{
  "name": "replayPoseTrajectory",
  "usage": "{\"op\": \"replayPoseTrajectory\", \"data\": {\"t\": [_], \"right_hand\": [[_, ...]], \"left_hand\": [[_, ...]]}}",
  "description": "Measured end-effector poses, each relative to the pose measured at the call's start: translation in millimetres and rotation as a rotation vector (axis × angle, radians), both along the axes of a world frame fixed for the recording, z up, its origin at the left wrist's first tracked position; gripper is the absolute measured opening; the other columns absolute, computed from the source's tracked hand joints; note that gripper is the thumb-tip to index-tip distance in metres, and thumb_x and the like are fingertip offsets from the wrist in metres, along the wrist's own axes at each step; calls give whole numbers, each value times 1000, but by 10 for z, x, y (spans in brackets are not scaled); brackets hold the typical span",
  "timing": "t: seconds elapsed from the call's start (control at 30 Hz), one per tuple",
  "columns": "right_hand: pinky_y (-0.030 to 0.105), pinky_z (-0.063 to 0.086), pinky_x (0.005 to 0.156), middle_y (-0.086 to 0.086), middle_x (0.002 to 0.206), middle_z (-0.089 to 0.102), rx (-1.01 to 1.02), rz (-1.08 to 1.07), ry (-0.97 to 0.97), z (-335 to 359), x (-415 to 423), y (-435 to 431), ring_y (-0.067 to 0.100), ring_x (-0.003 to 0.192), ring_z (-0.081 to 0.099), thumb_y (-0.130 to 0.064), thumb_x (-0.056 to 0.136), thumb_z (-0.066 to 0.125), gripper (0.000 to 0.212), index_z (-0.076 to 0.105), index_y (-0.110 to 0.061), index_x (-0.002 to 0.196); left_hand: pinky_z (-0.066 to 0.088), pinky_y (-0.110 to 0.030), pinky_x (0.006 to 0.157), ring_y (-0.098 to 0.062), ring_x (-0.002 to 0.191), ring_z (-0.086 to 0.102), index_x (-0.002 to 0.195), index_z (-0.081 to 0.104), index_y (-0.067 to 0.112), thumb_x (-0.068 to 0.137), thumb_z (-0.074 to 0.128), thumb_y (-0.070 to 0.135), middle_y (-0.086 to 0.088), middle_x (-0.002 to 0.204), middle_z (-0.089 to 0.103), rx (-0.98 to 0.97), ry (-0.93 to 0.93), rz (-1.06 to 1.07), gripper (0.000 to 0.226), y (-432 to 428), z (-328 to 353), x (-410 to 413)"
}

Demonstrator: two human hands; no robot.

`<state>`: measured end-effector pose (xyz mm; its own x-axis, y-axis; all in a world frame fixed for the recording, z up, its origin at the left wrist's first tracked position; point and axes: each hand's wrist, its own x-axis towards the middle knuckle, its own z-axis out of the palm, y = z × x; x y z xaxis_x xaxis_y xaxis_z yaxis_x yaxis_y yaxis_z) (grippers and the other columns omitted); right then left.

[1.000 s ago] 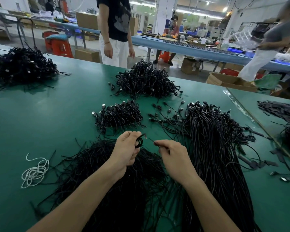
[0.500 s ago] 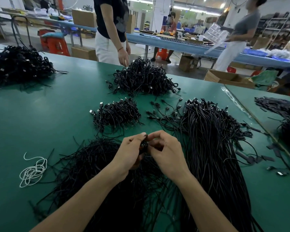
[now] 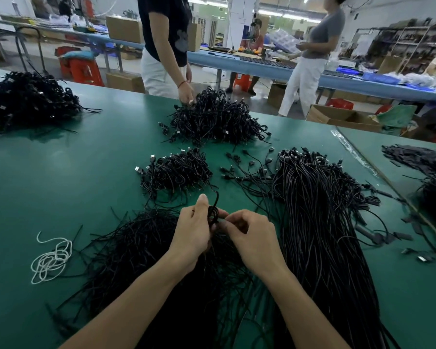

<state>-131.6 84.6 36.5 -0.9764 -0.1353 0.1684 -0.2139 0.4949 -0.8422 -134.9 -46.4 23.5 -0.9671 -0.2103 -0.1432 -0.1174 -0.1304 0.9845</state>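
Observation:
My left hand [image 3: 195,233] grips a small coiled black cable [image 3: 213,213] between thumb and fingers, with one end of it sticking up. My right hand [image 3: 252,235] pinches the same coil from the right with curled fingers. Both hands hover over a spread of thin black ties [image 3: 136,250] on the green table [image 3: 61,177]. A long bundle of straight black cables [image 3: 320,222] lies just right of my right hand. A small heap of coiled cables [image 3: 179,172] sits right behind my hands.
A bigger heap of coiled cables [image 3: 217,119] lies farther back, with a standing person's hand [image 3: 186,95] at its edge. Another heap [image 3: 28,99] is at the far left. A white cord [image 3: 52,258] lies left of me. A second person [image 3: 310,56] stands behind, right.
My hands came together from apart and now both work on the coil, held more upright. The standing person's hand has reached the far heap. The other person walked left.

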Motion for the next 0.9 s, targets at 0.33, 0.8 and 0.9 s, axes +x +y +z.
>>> {"op": "replayPoseTrajectory", "data": {"t": [0.33, 0.8, 0.9], "right_hand": [[5, 42, 79, -11, 98, 61, 146, 113, 117, 12, 129, -32, -3, 93, 56, -8, 93, 63, 21, 68, -27, 93], [31, 51, 74, -1, 91, 59, 756, 202, 668, 52, 381, 91, 19, 86, 56, -8, 84, 71, 14, 70, -15, 96], [33, 46, 84, 2, 102, 63, 824, 260, 778, 51, 384, 126, 22, 98, 58, -12, 78, 75, 15, 71, -16, 92]], "left_hand": [[27, -16, 32, -6, 31, 38, 86, 76, 10, 106, 33, 45, 2, 49, 58, 132, -39, -64, 60, 49, 68, 104], [24, -21, 39, -12, 36, 28, 56, 43, 15, 104, 42, 47, 1, 47, 32, 9, -141, -224, 57, 25, 111, 199], [25, -19, 35, -10, 34, 29, 60, 51, 14, 106, 44, 38, 5, 44, 36, -21, -190, -388, 52, -23, 65, 230]]}}
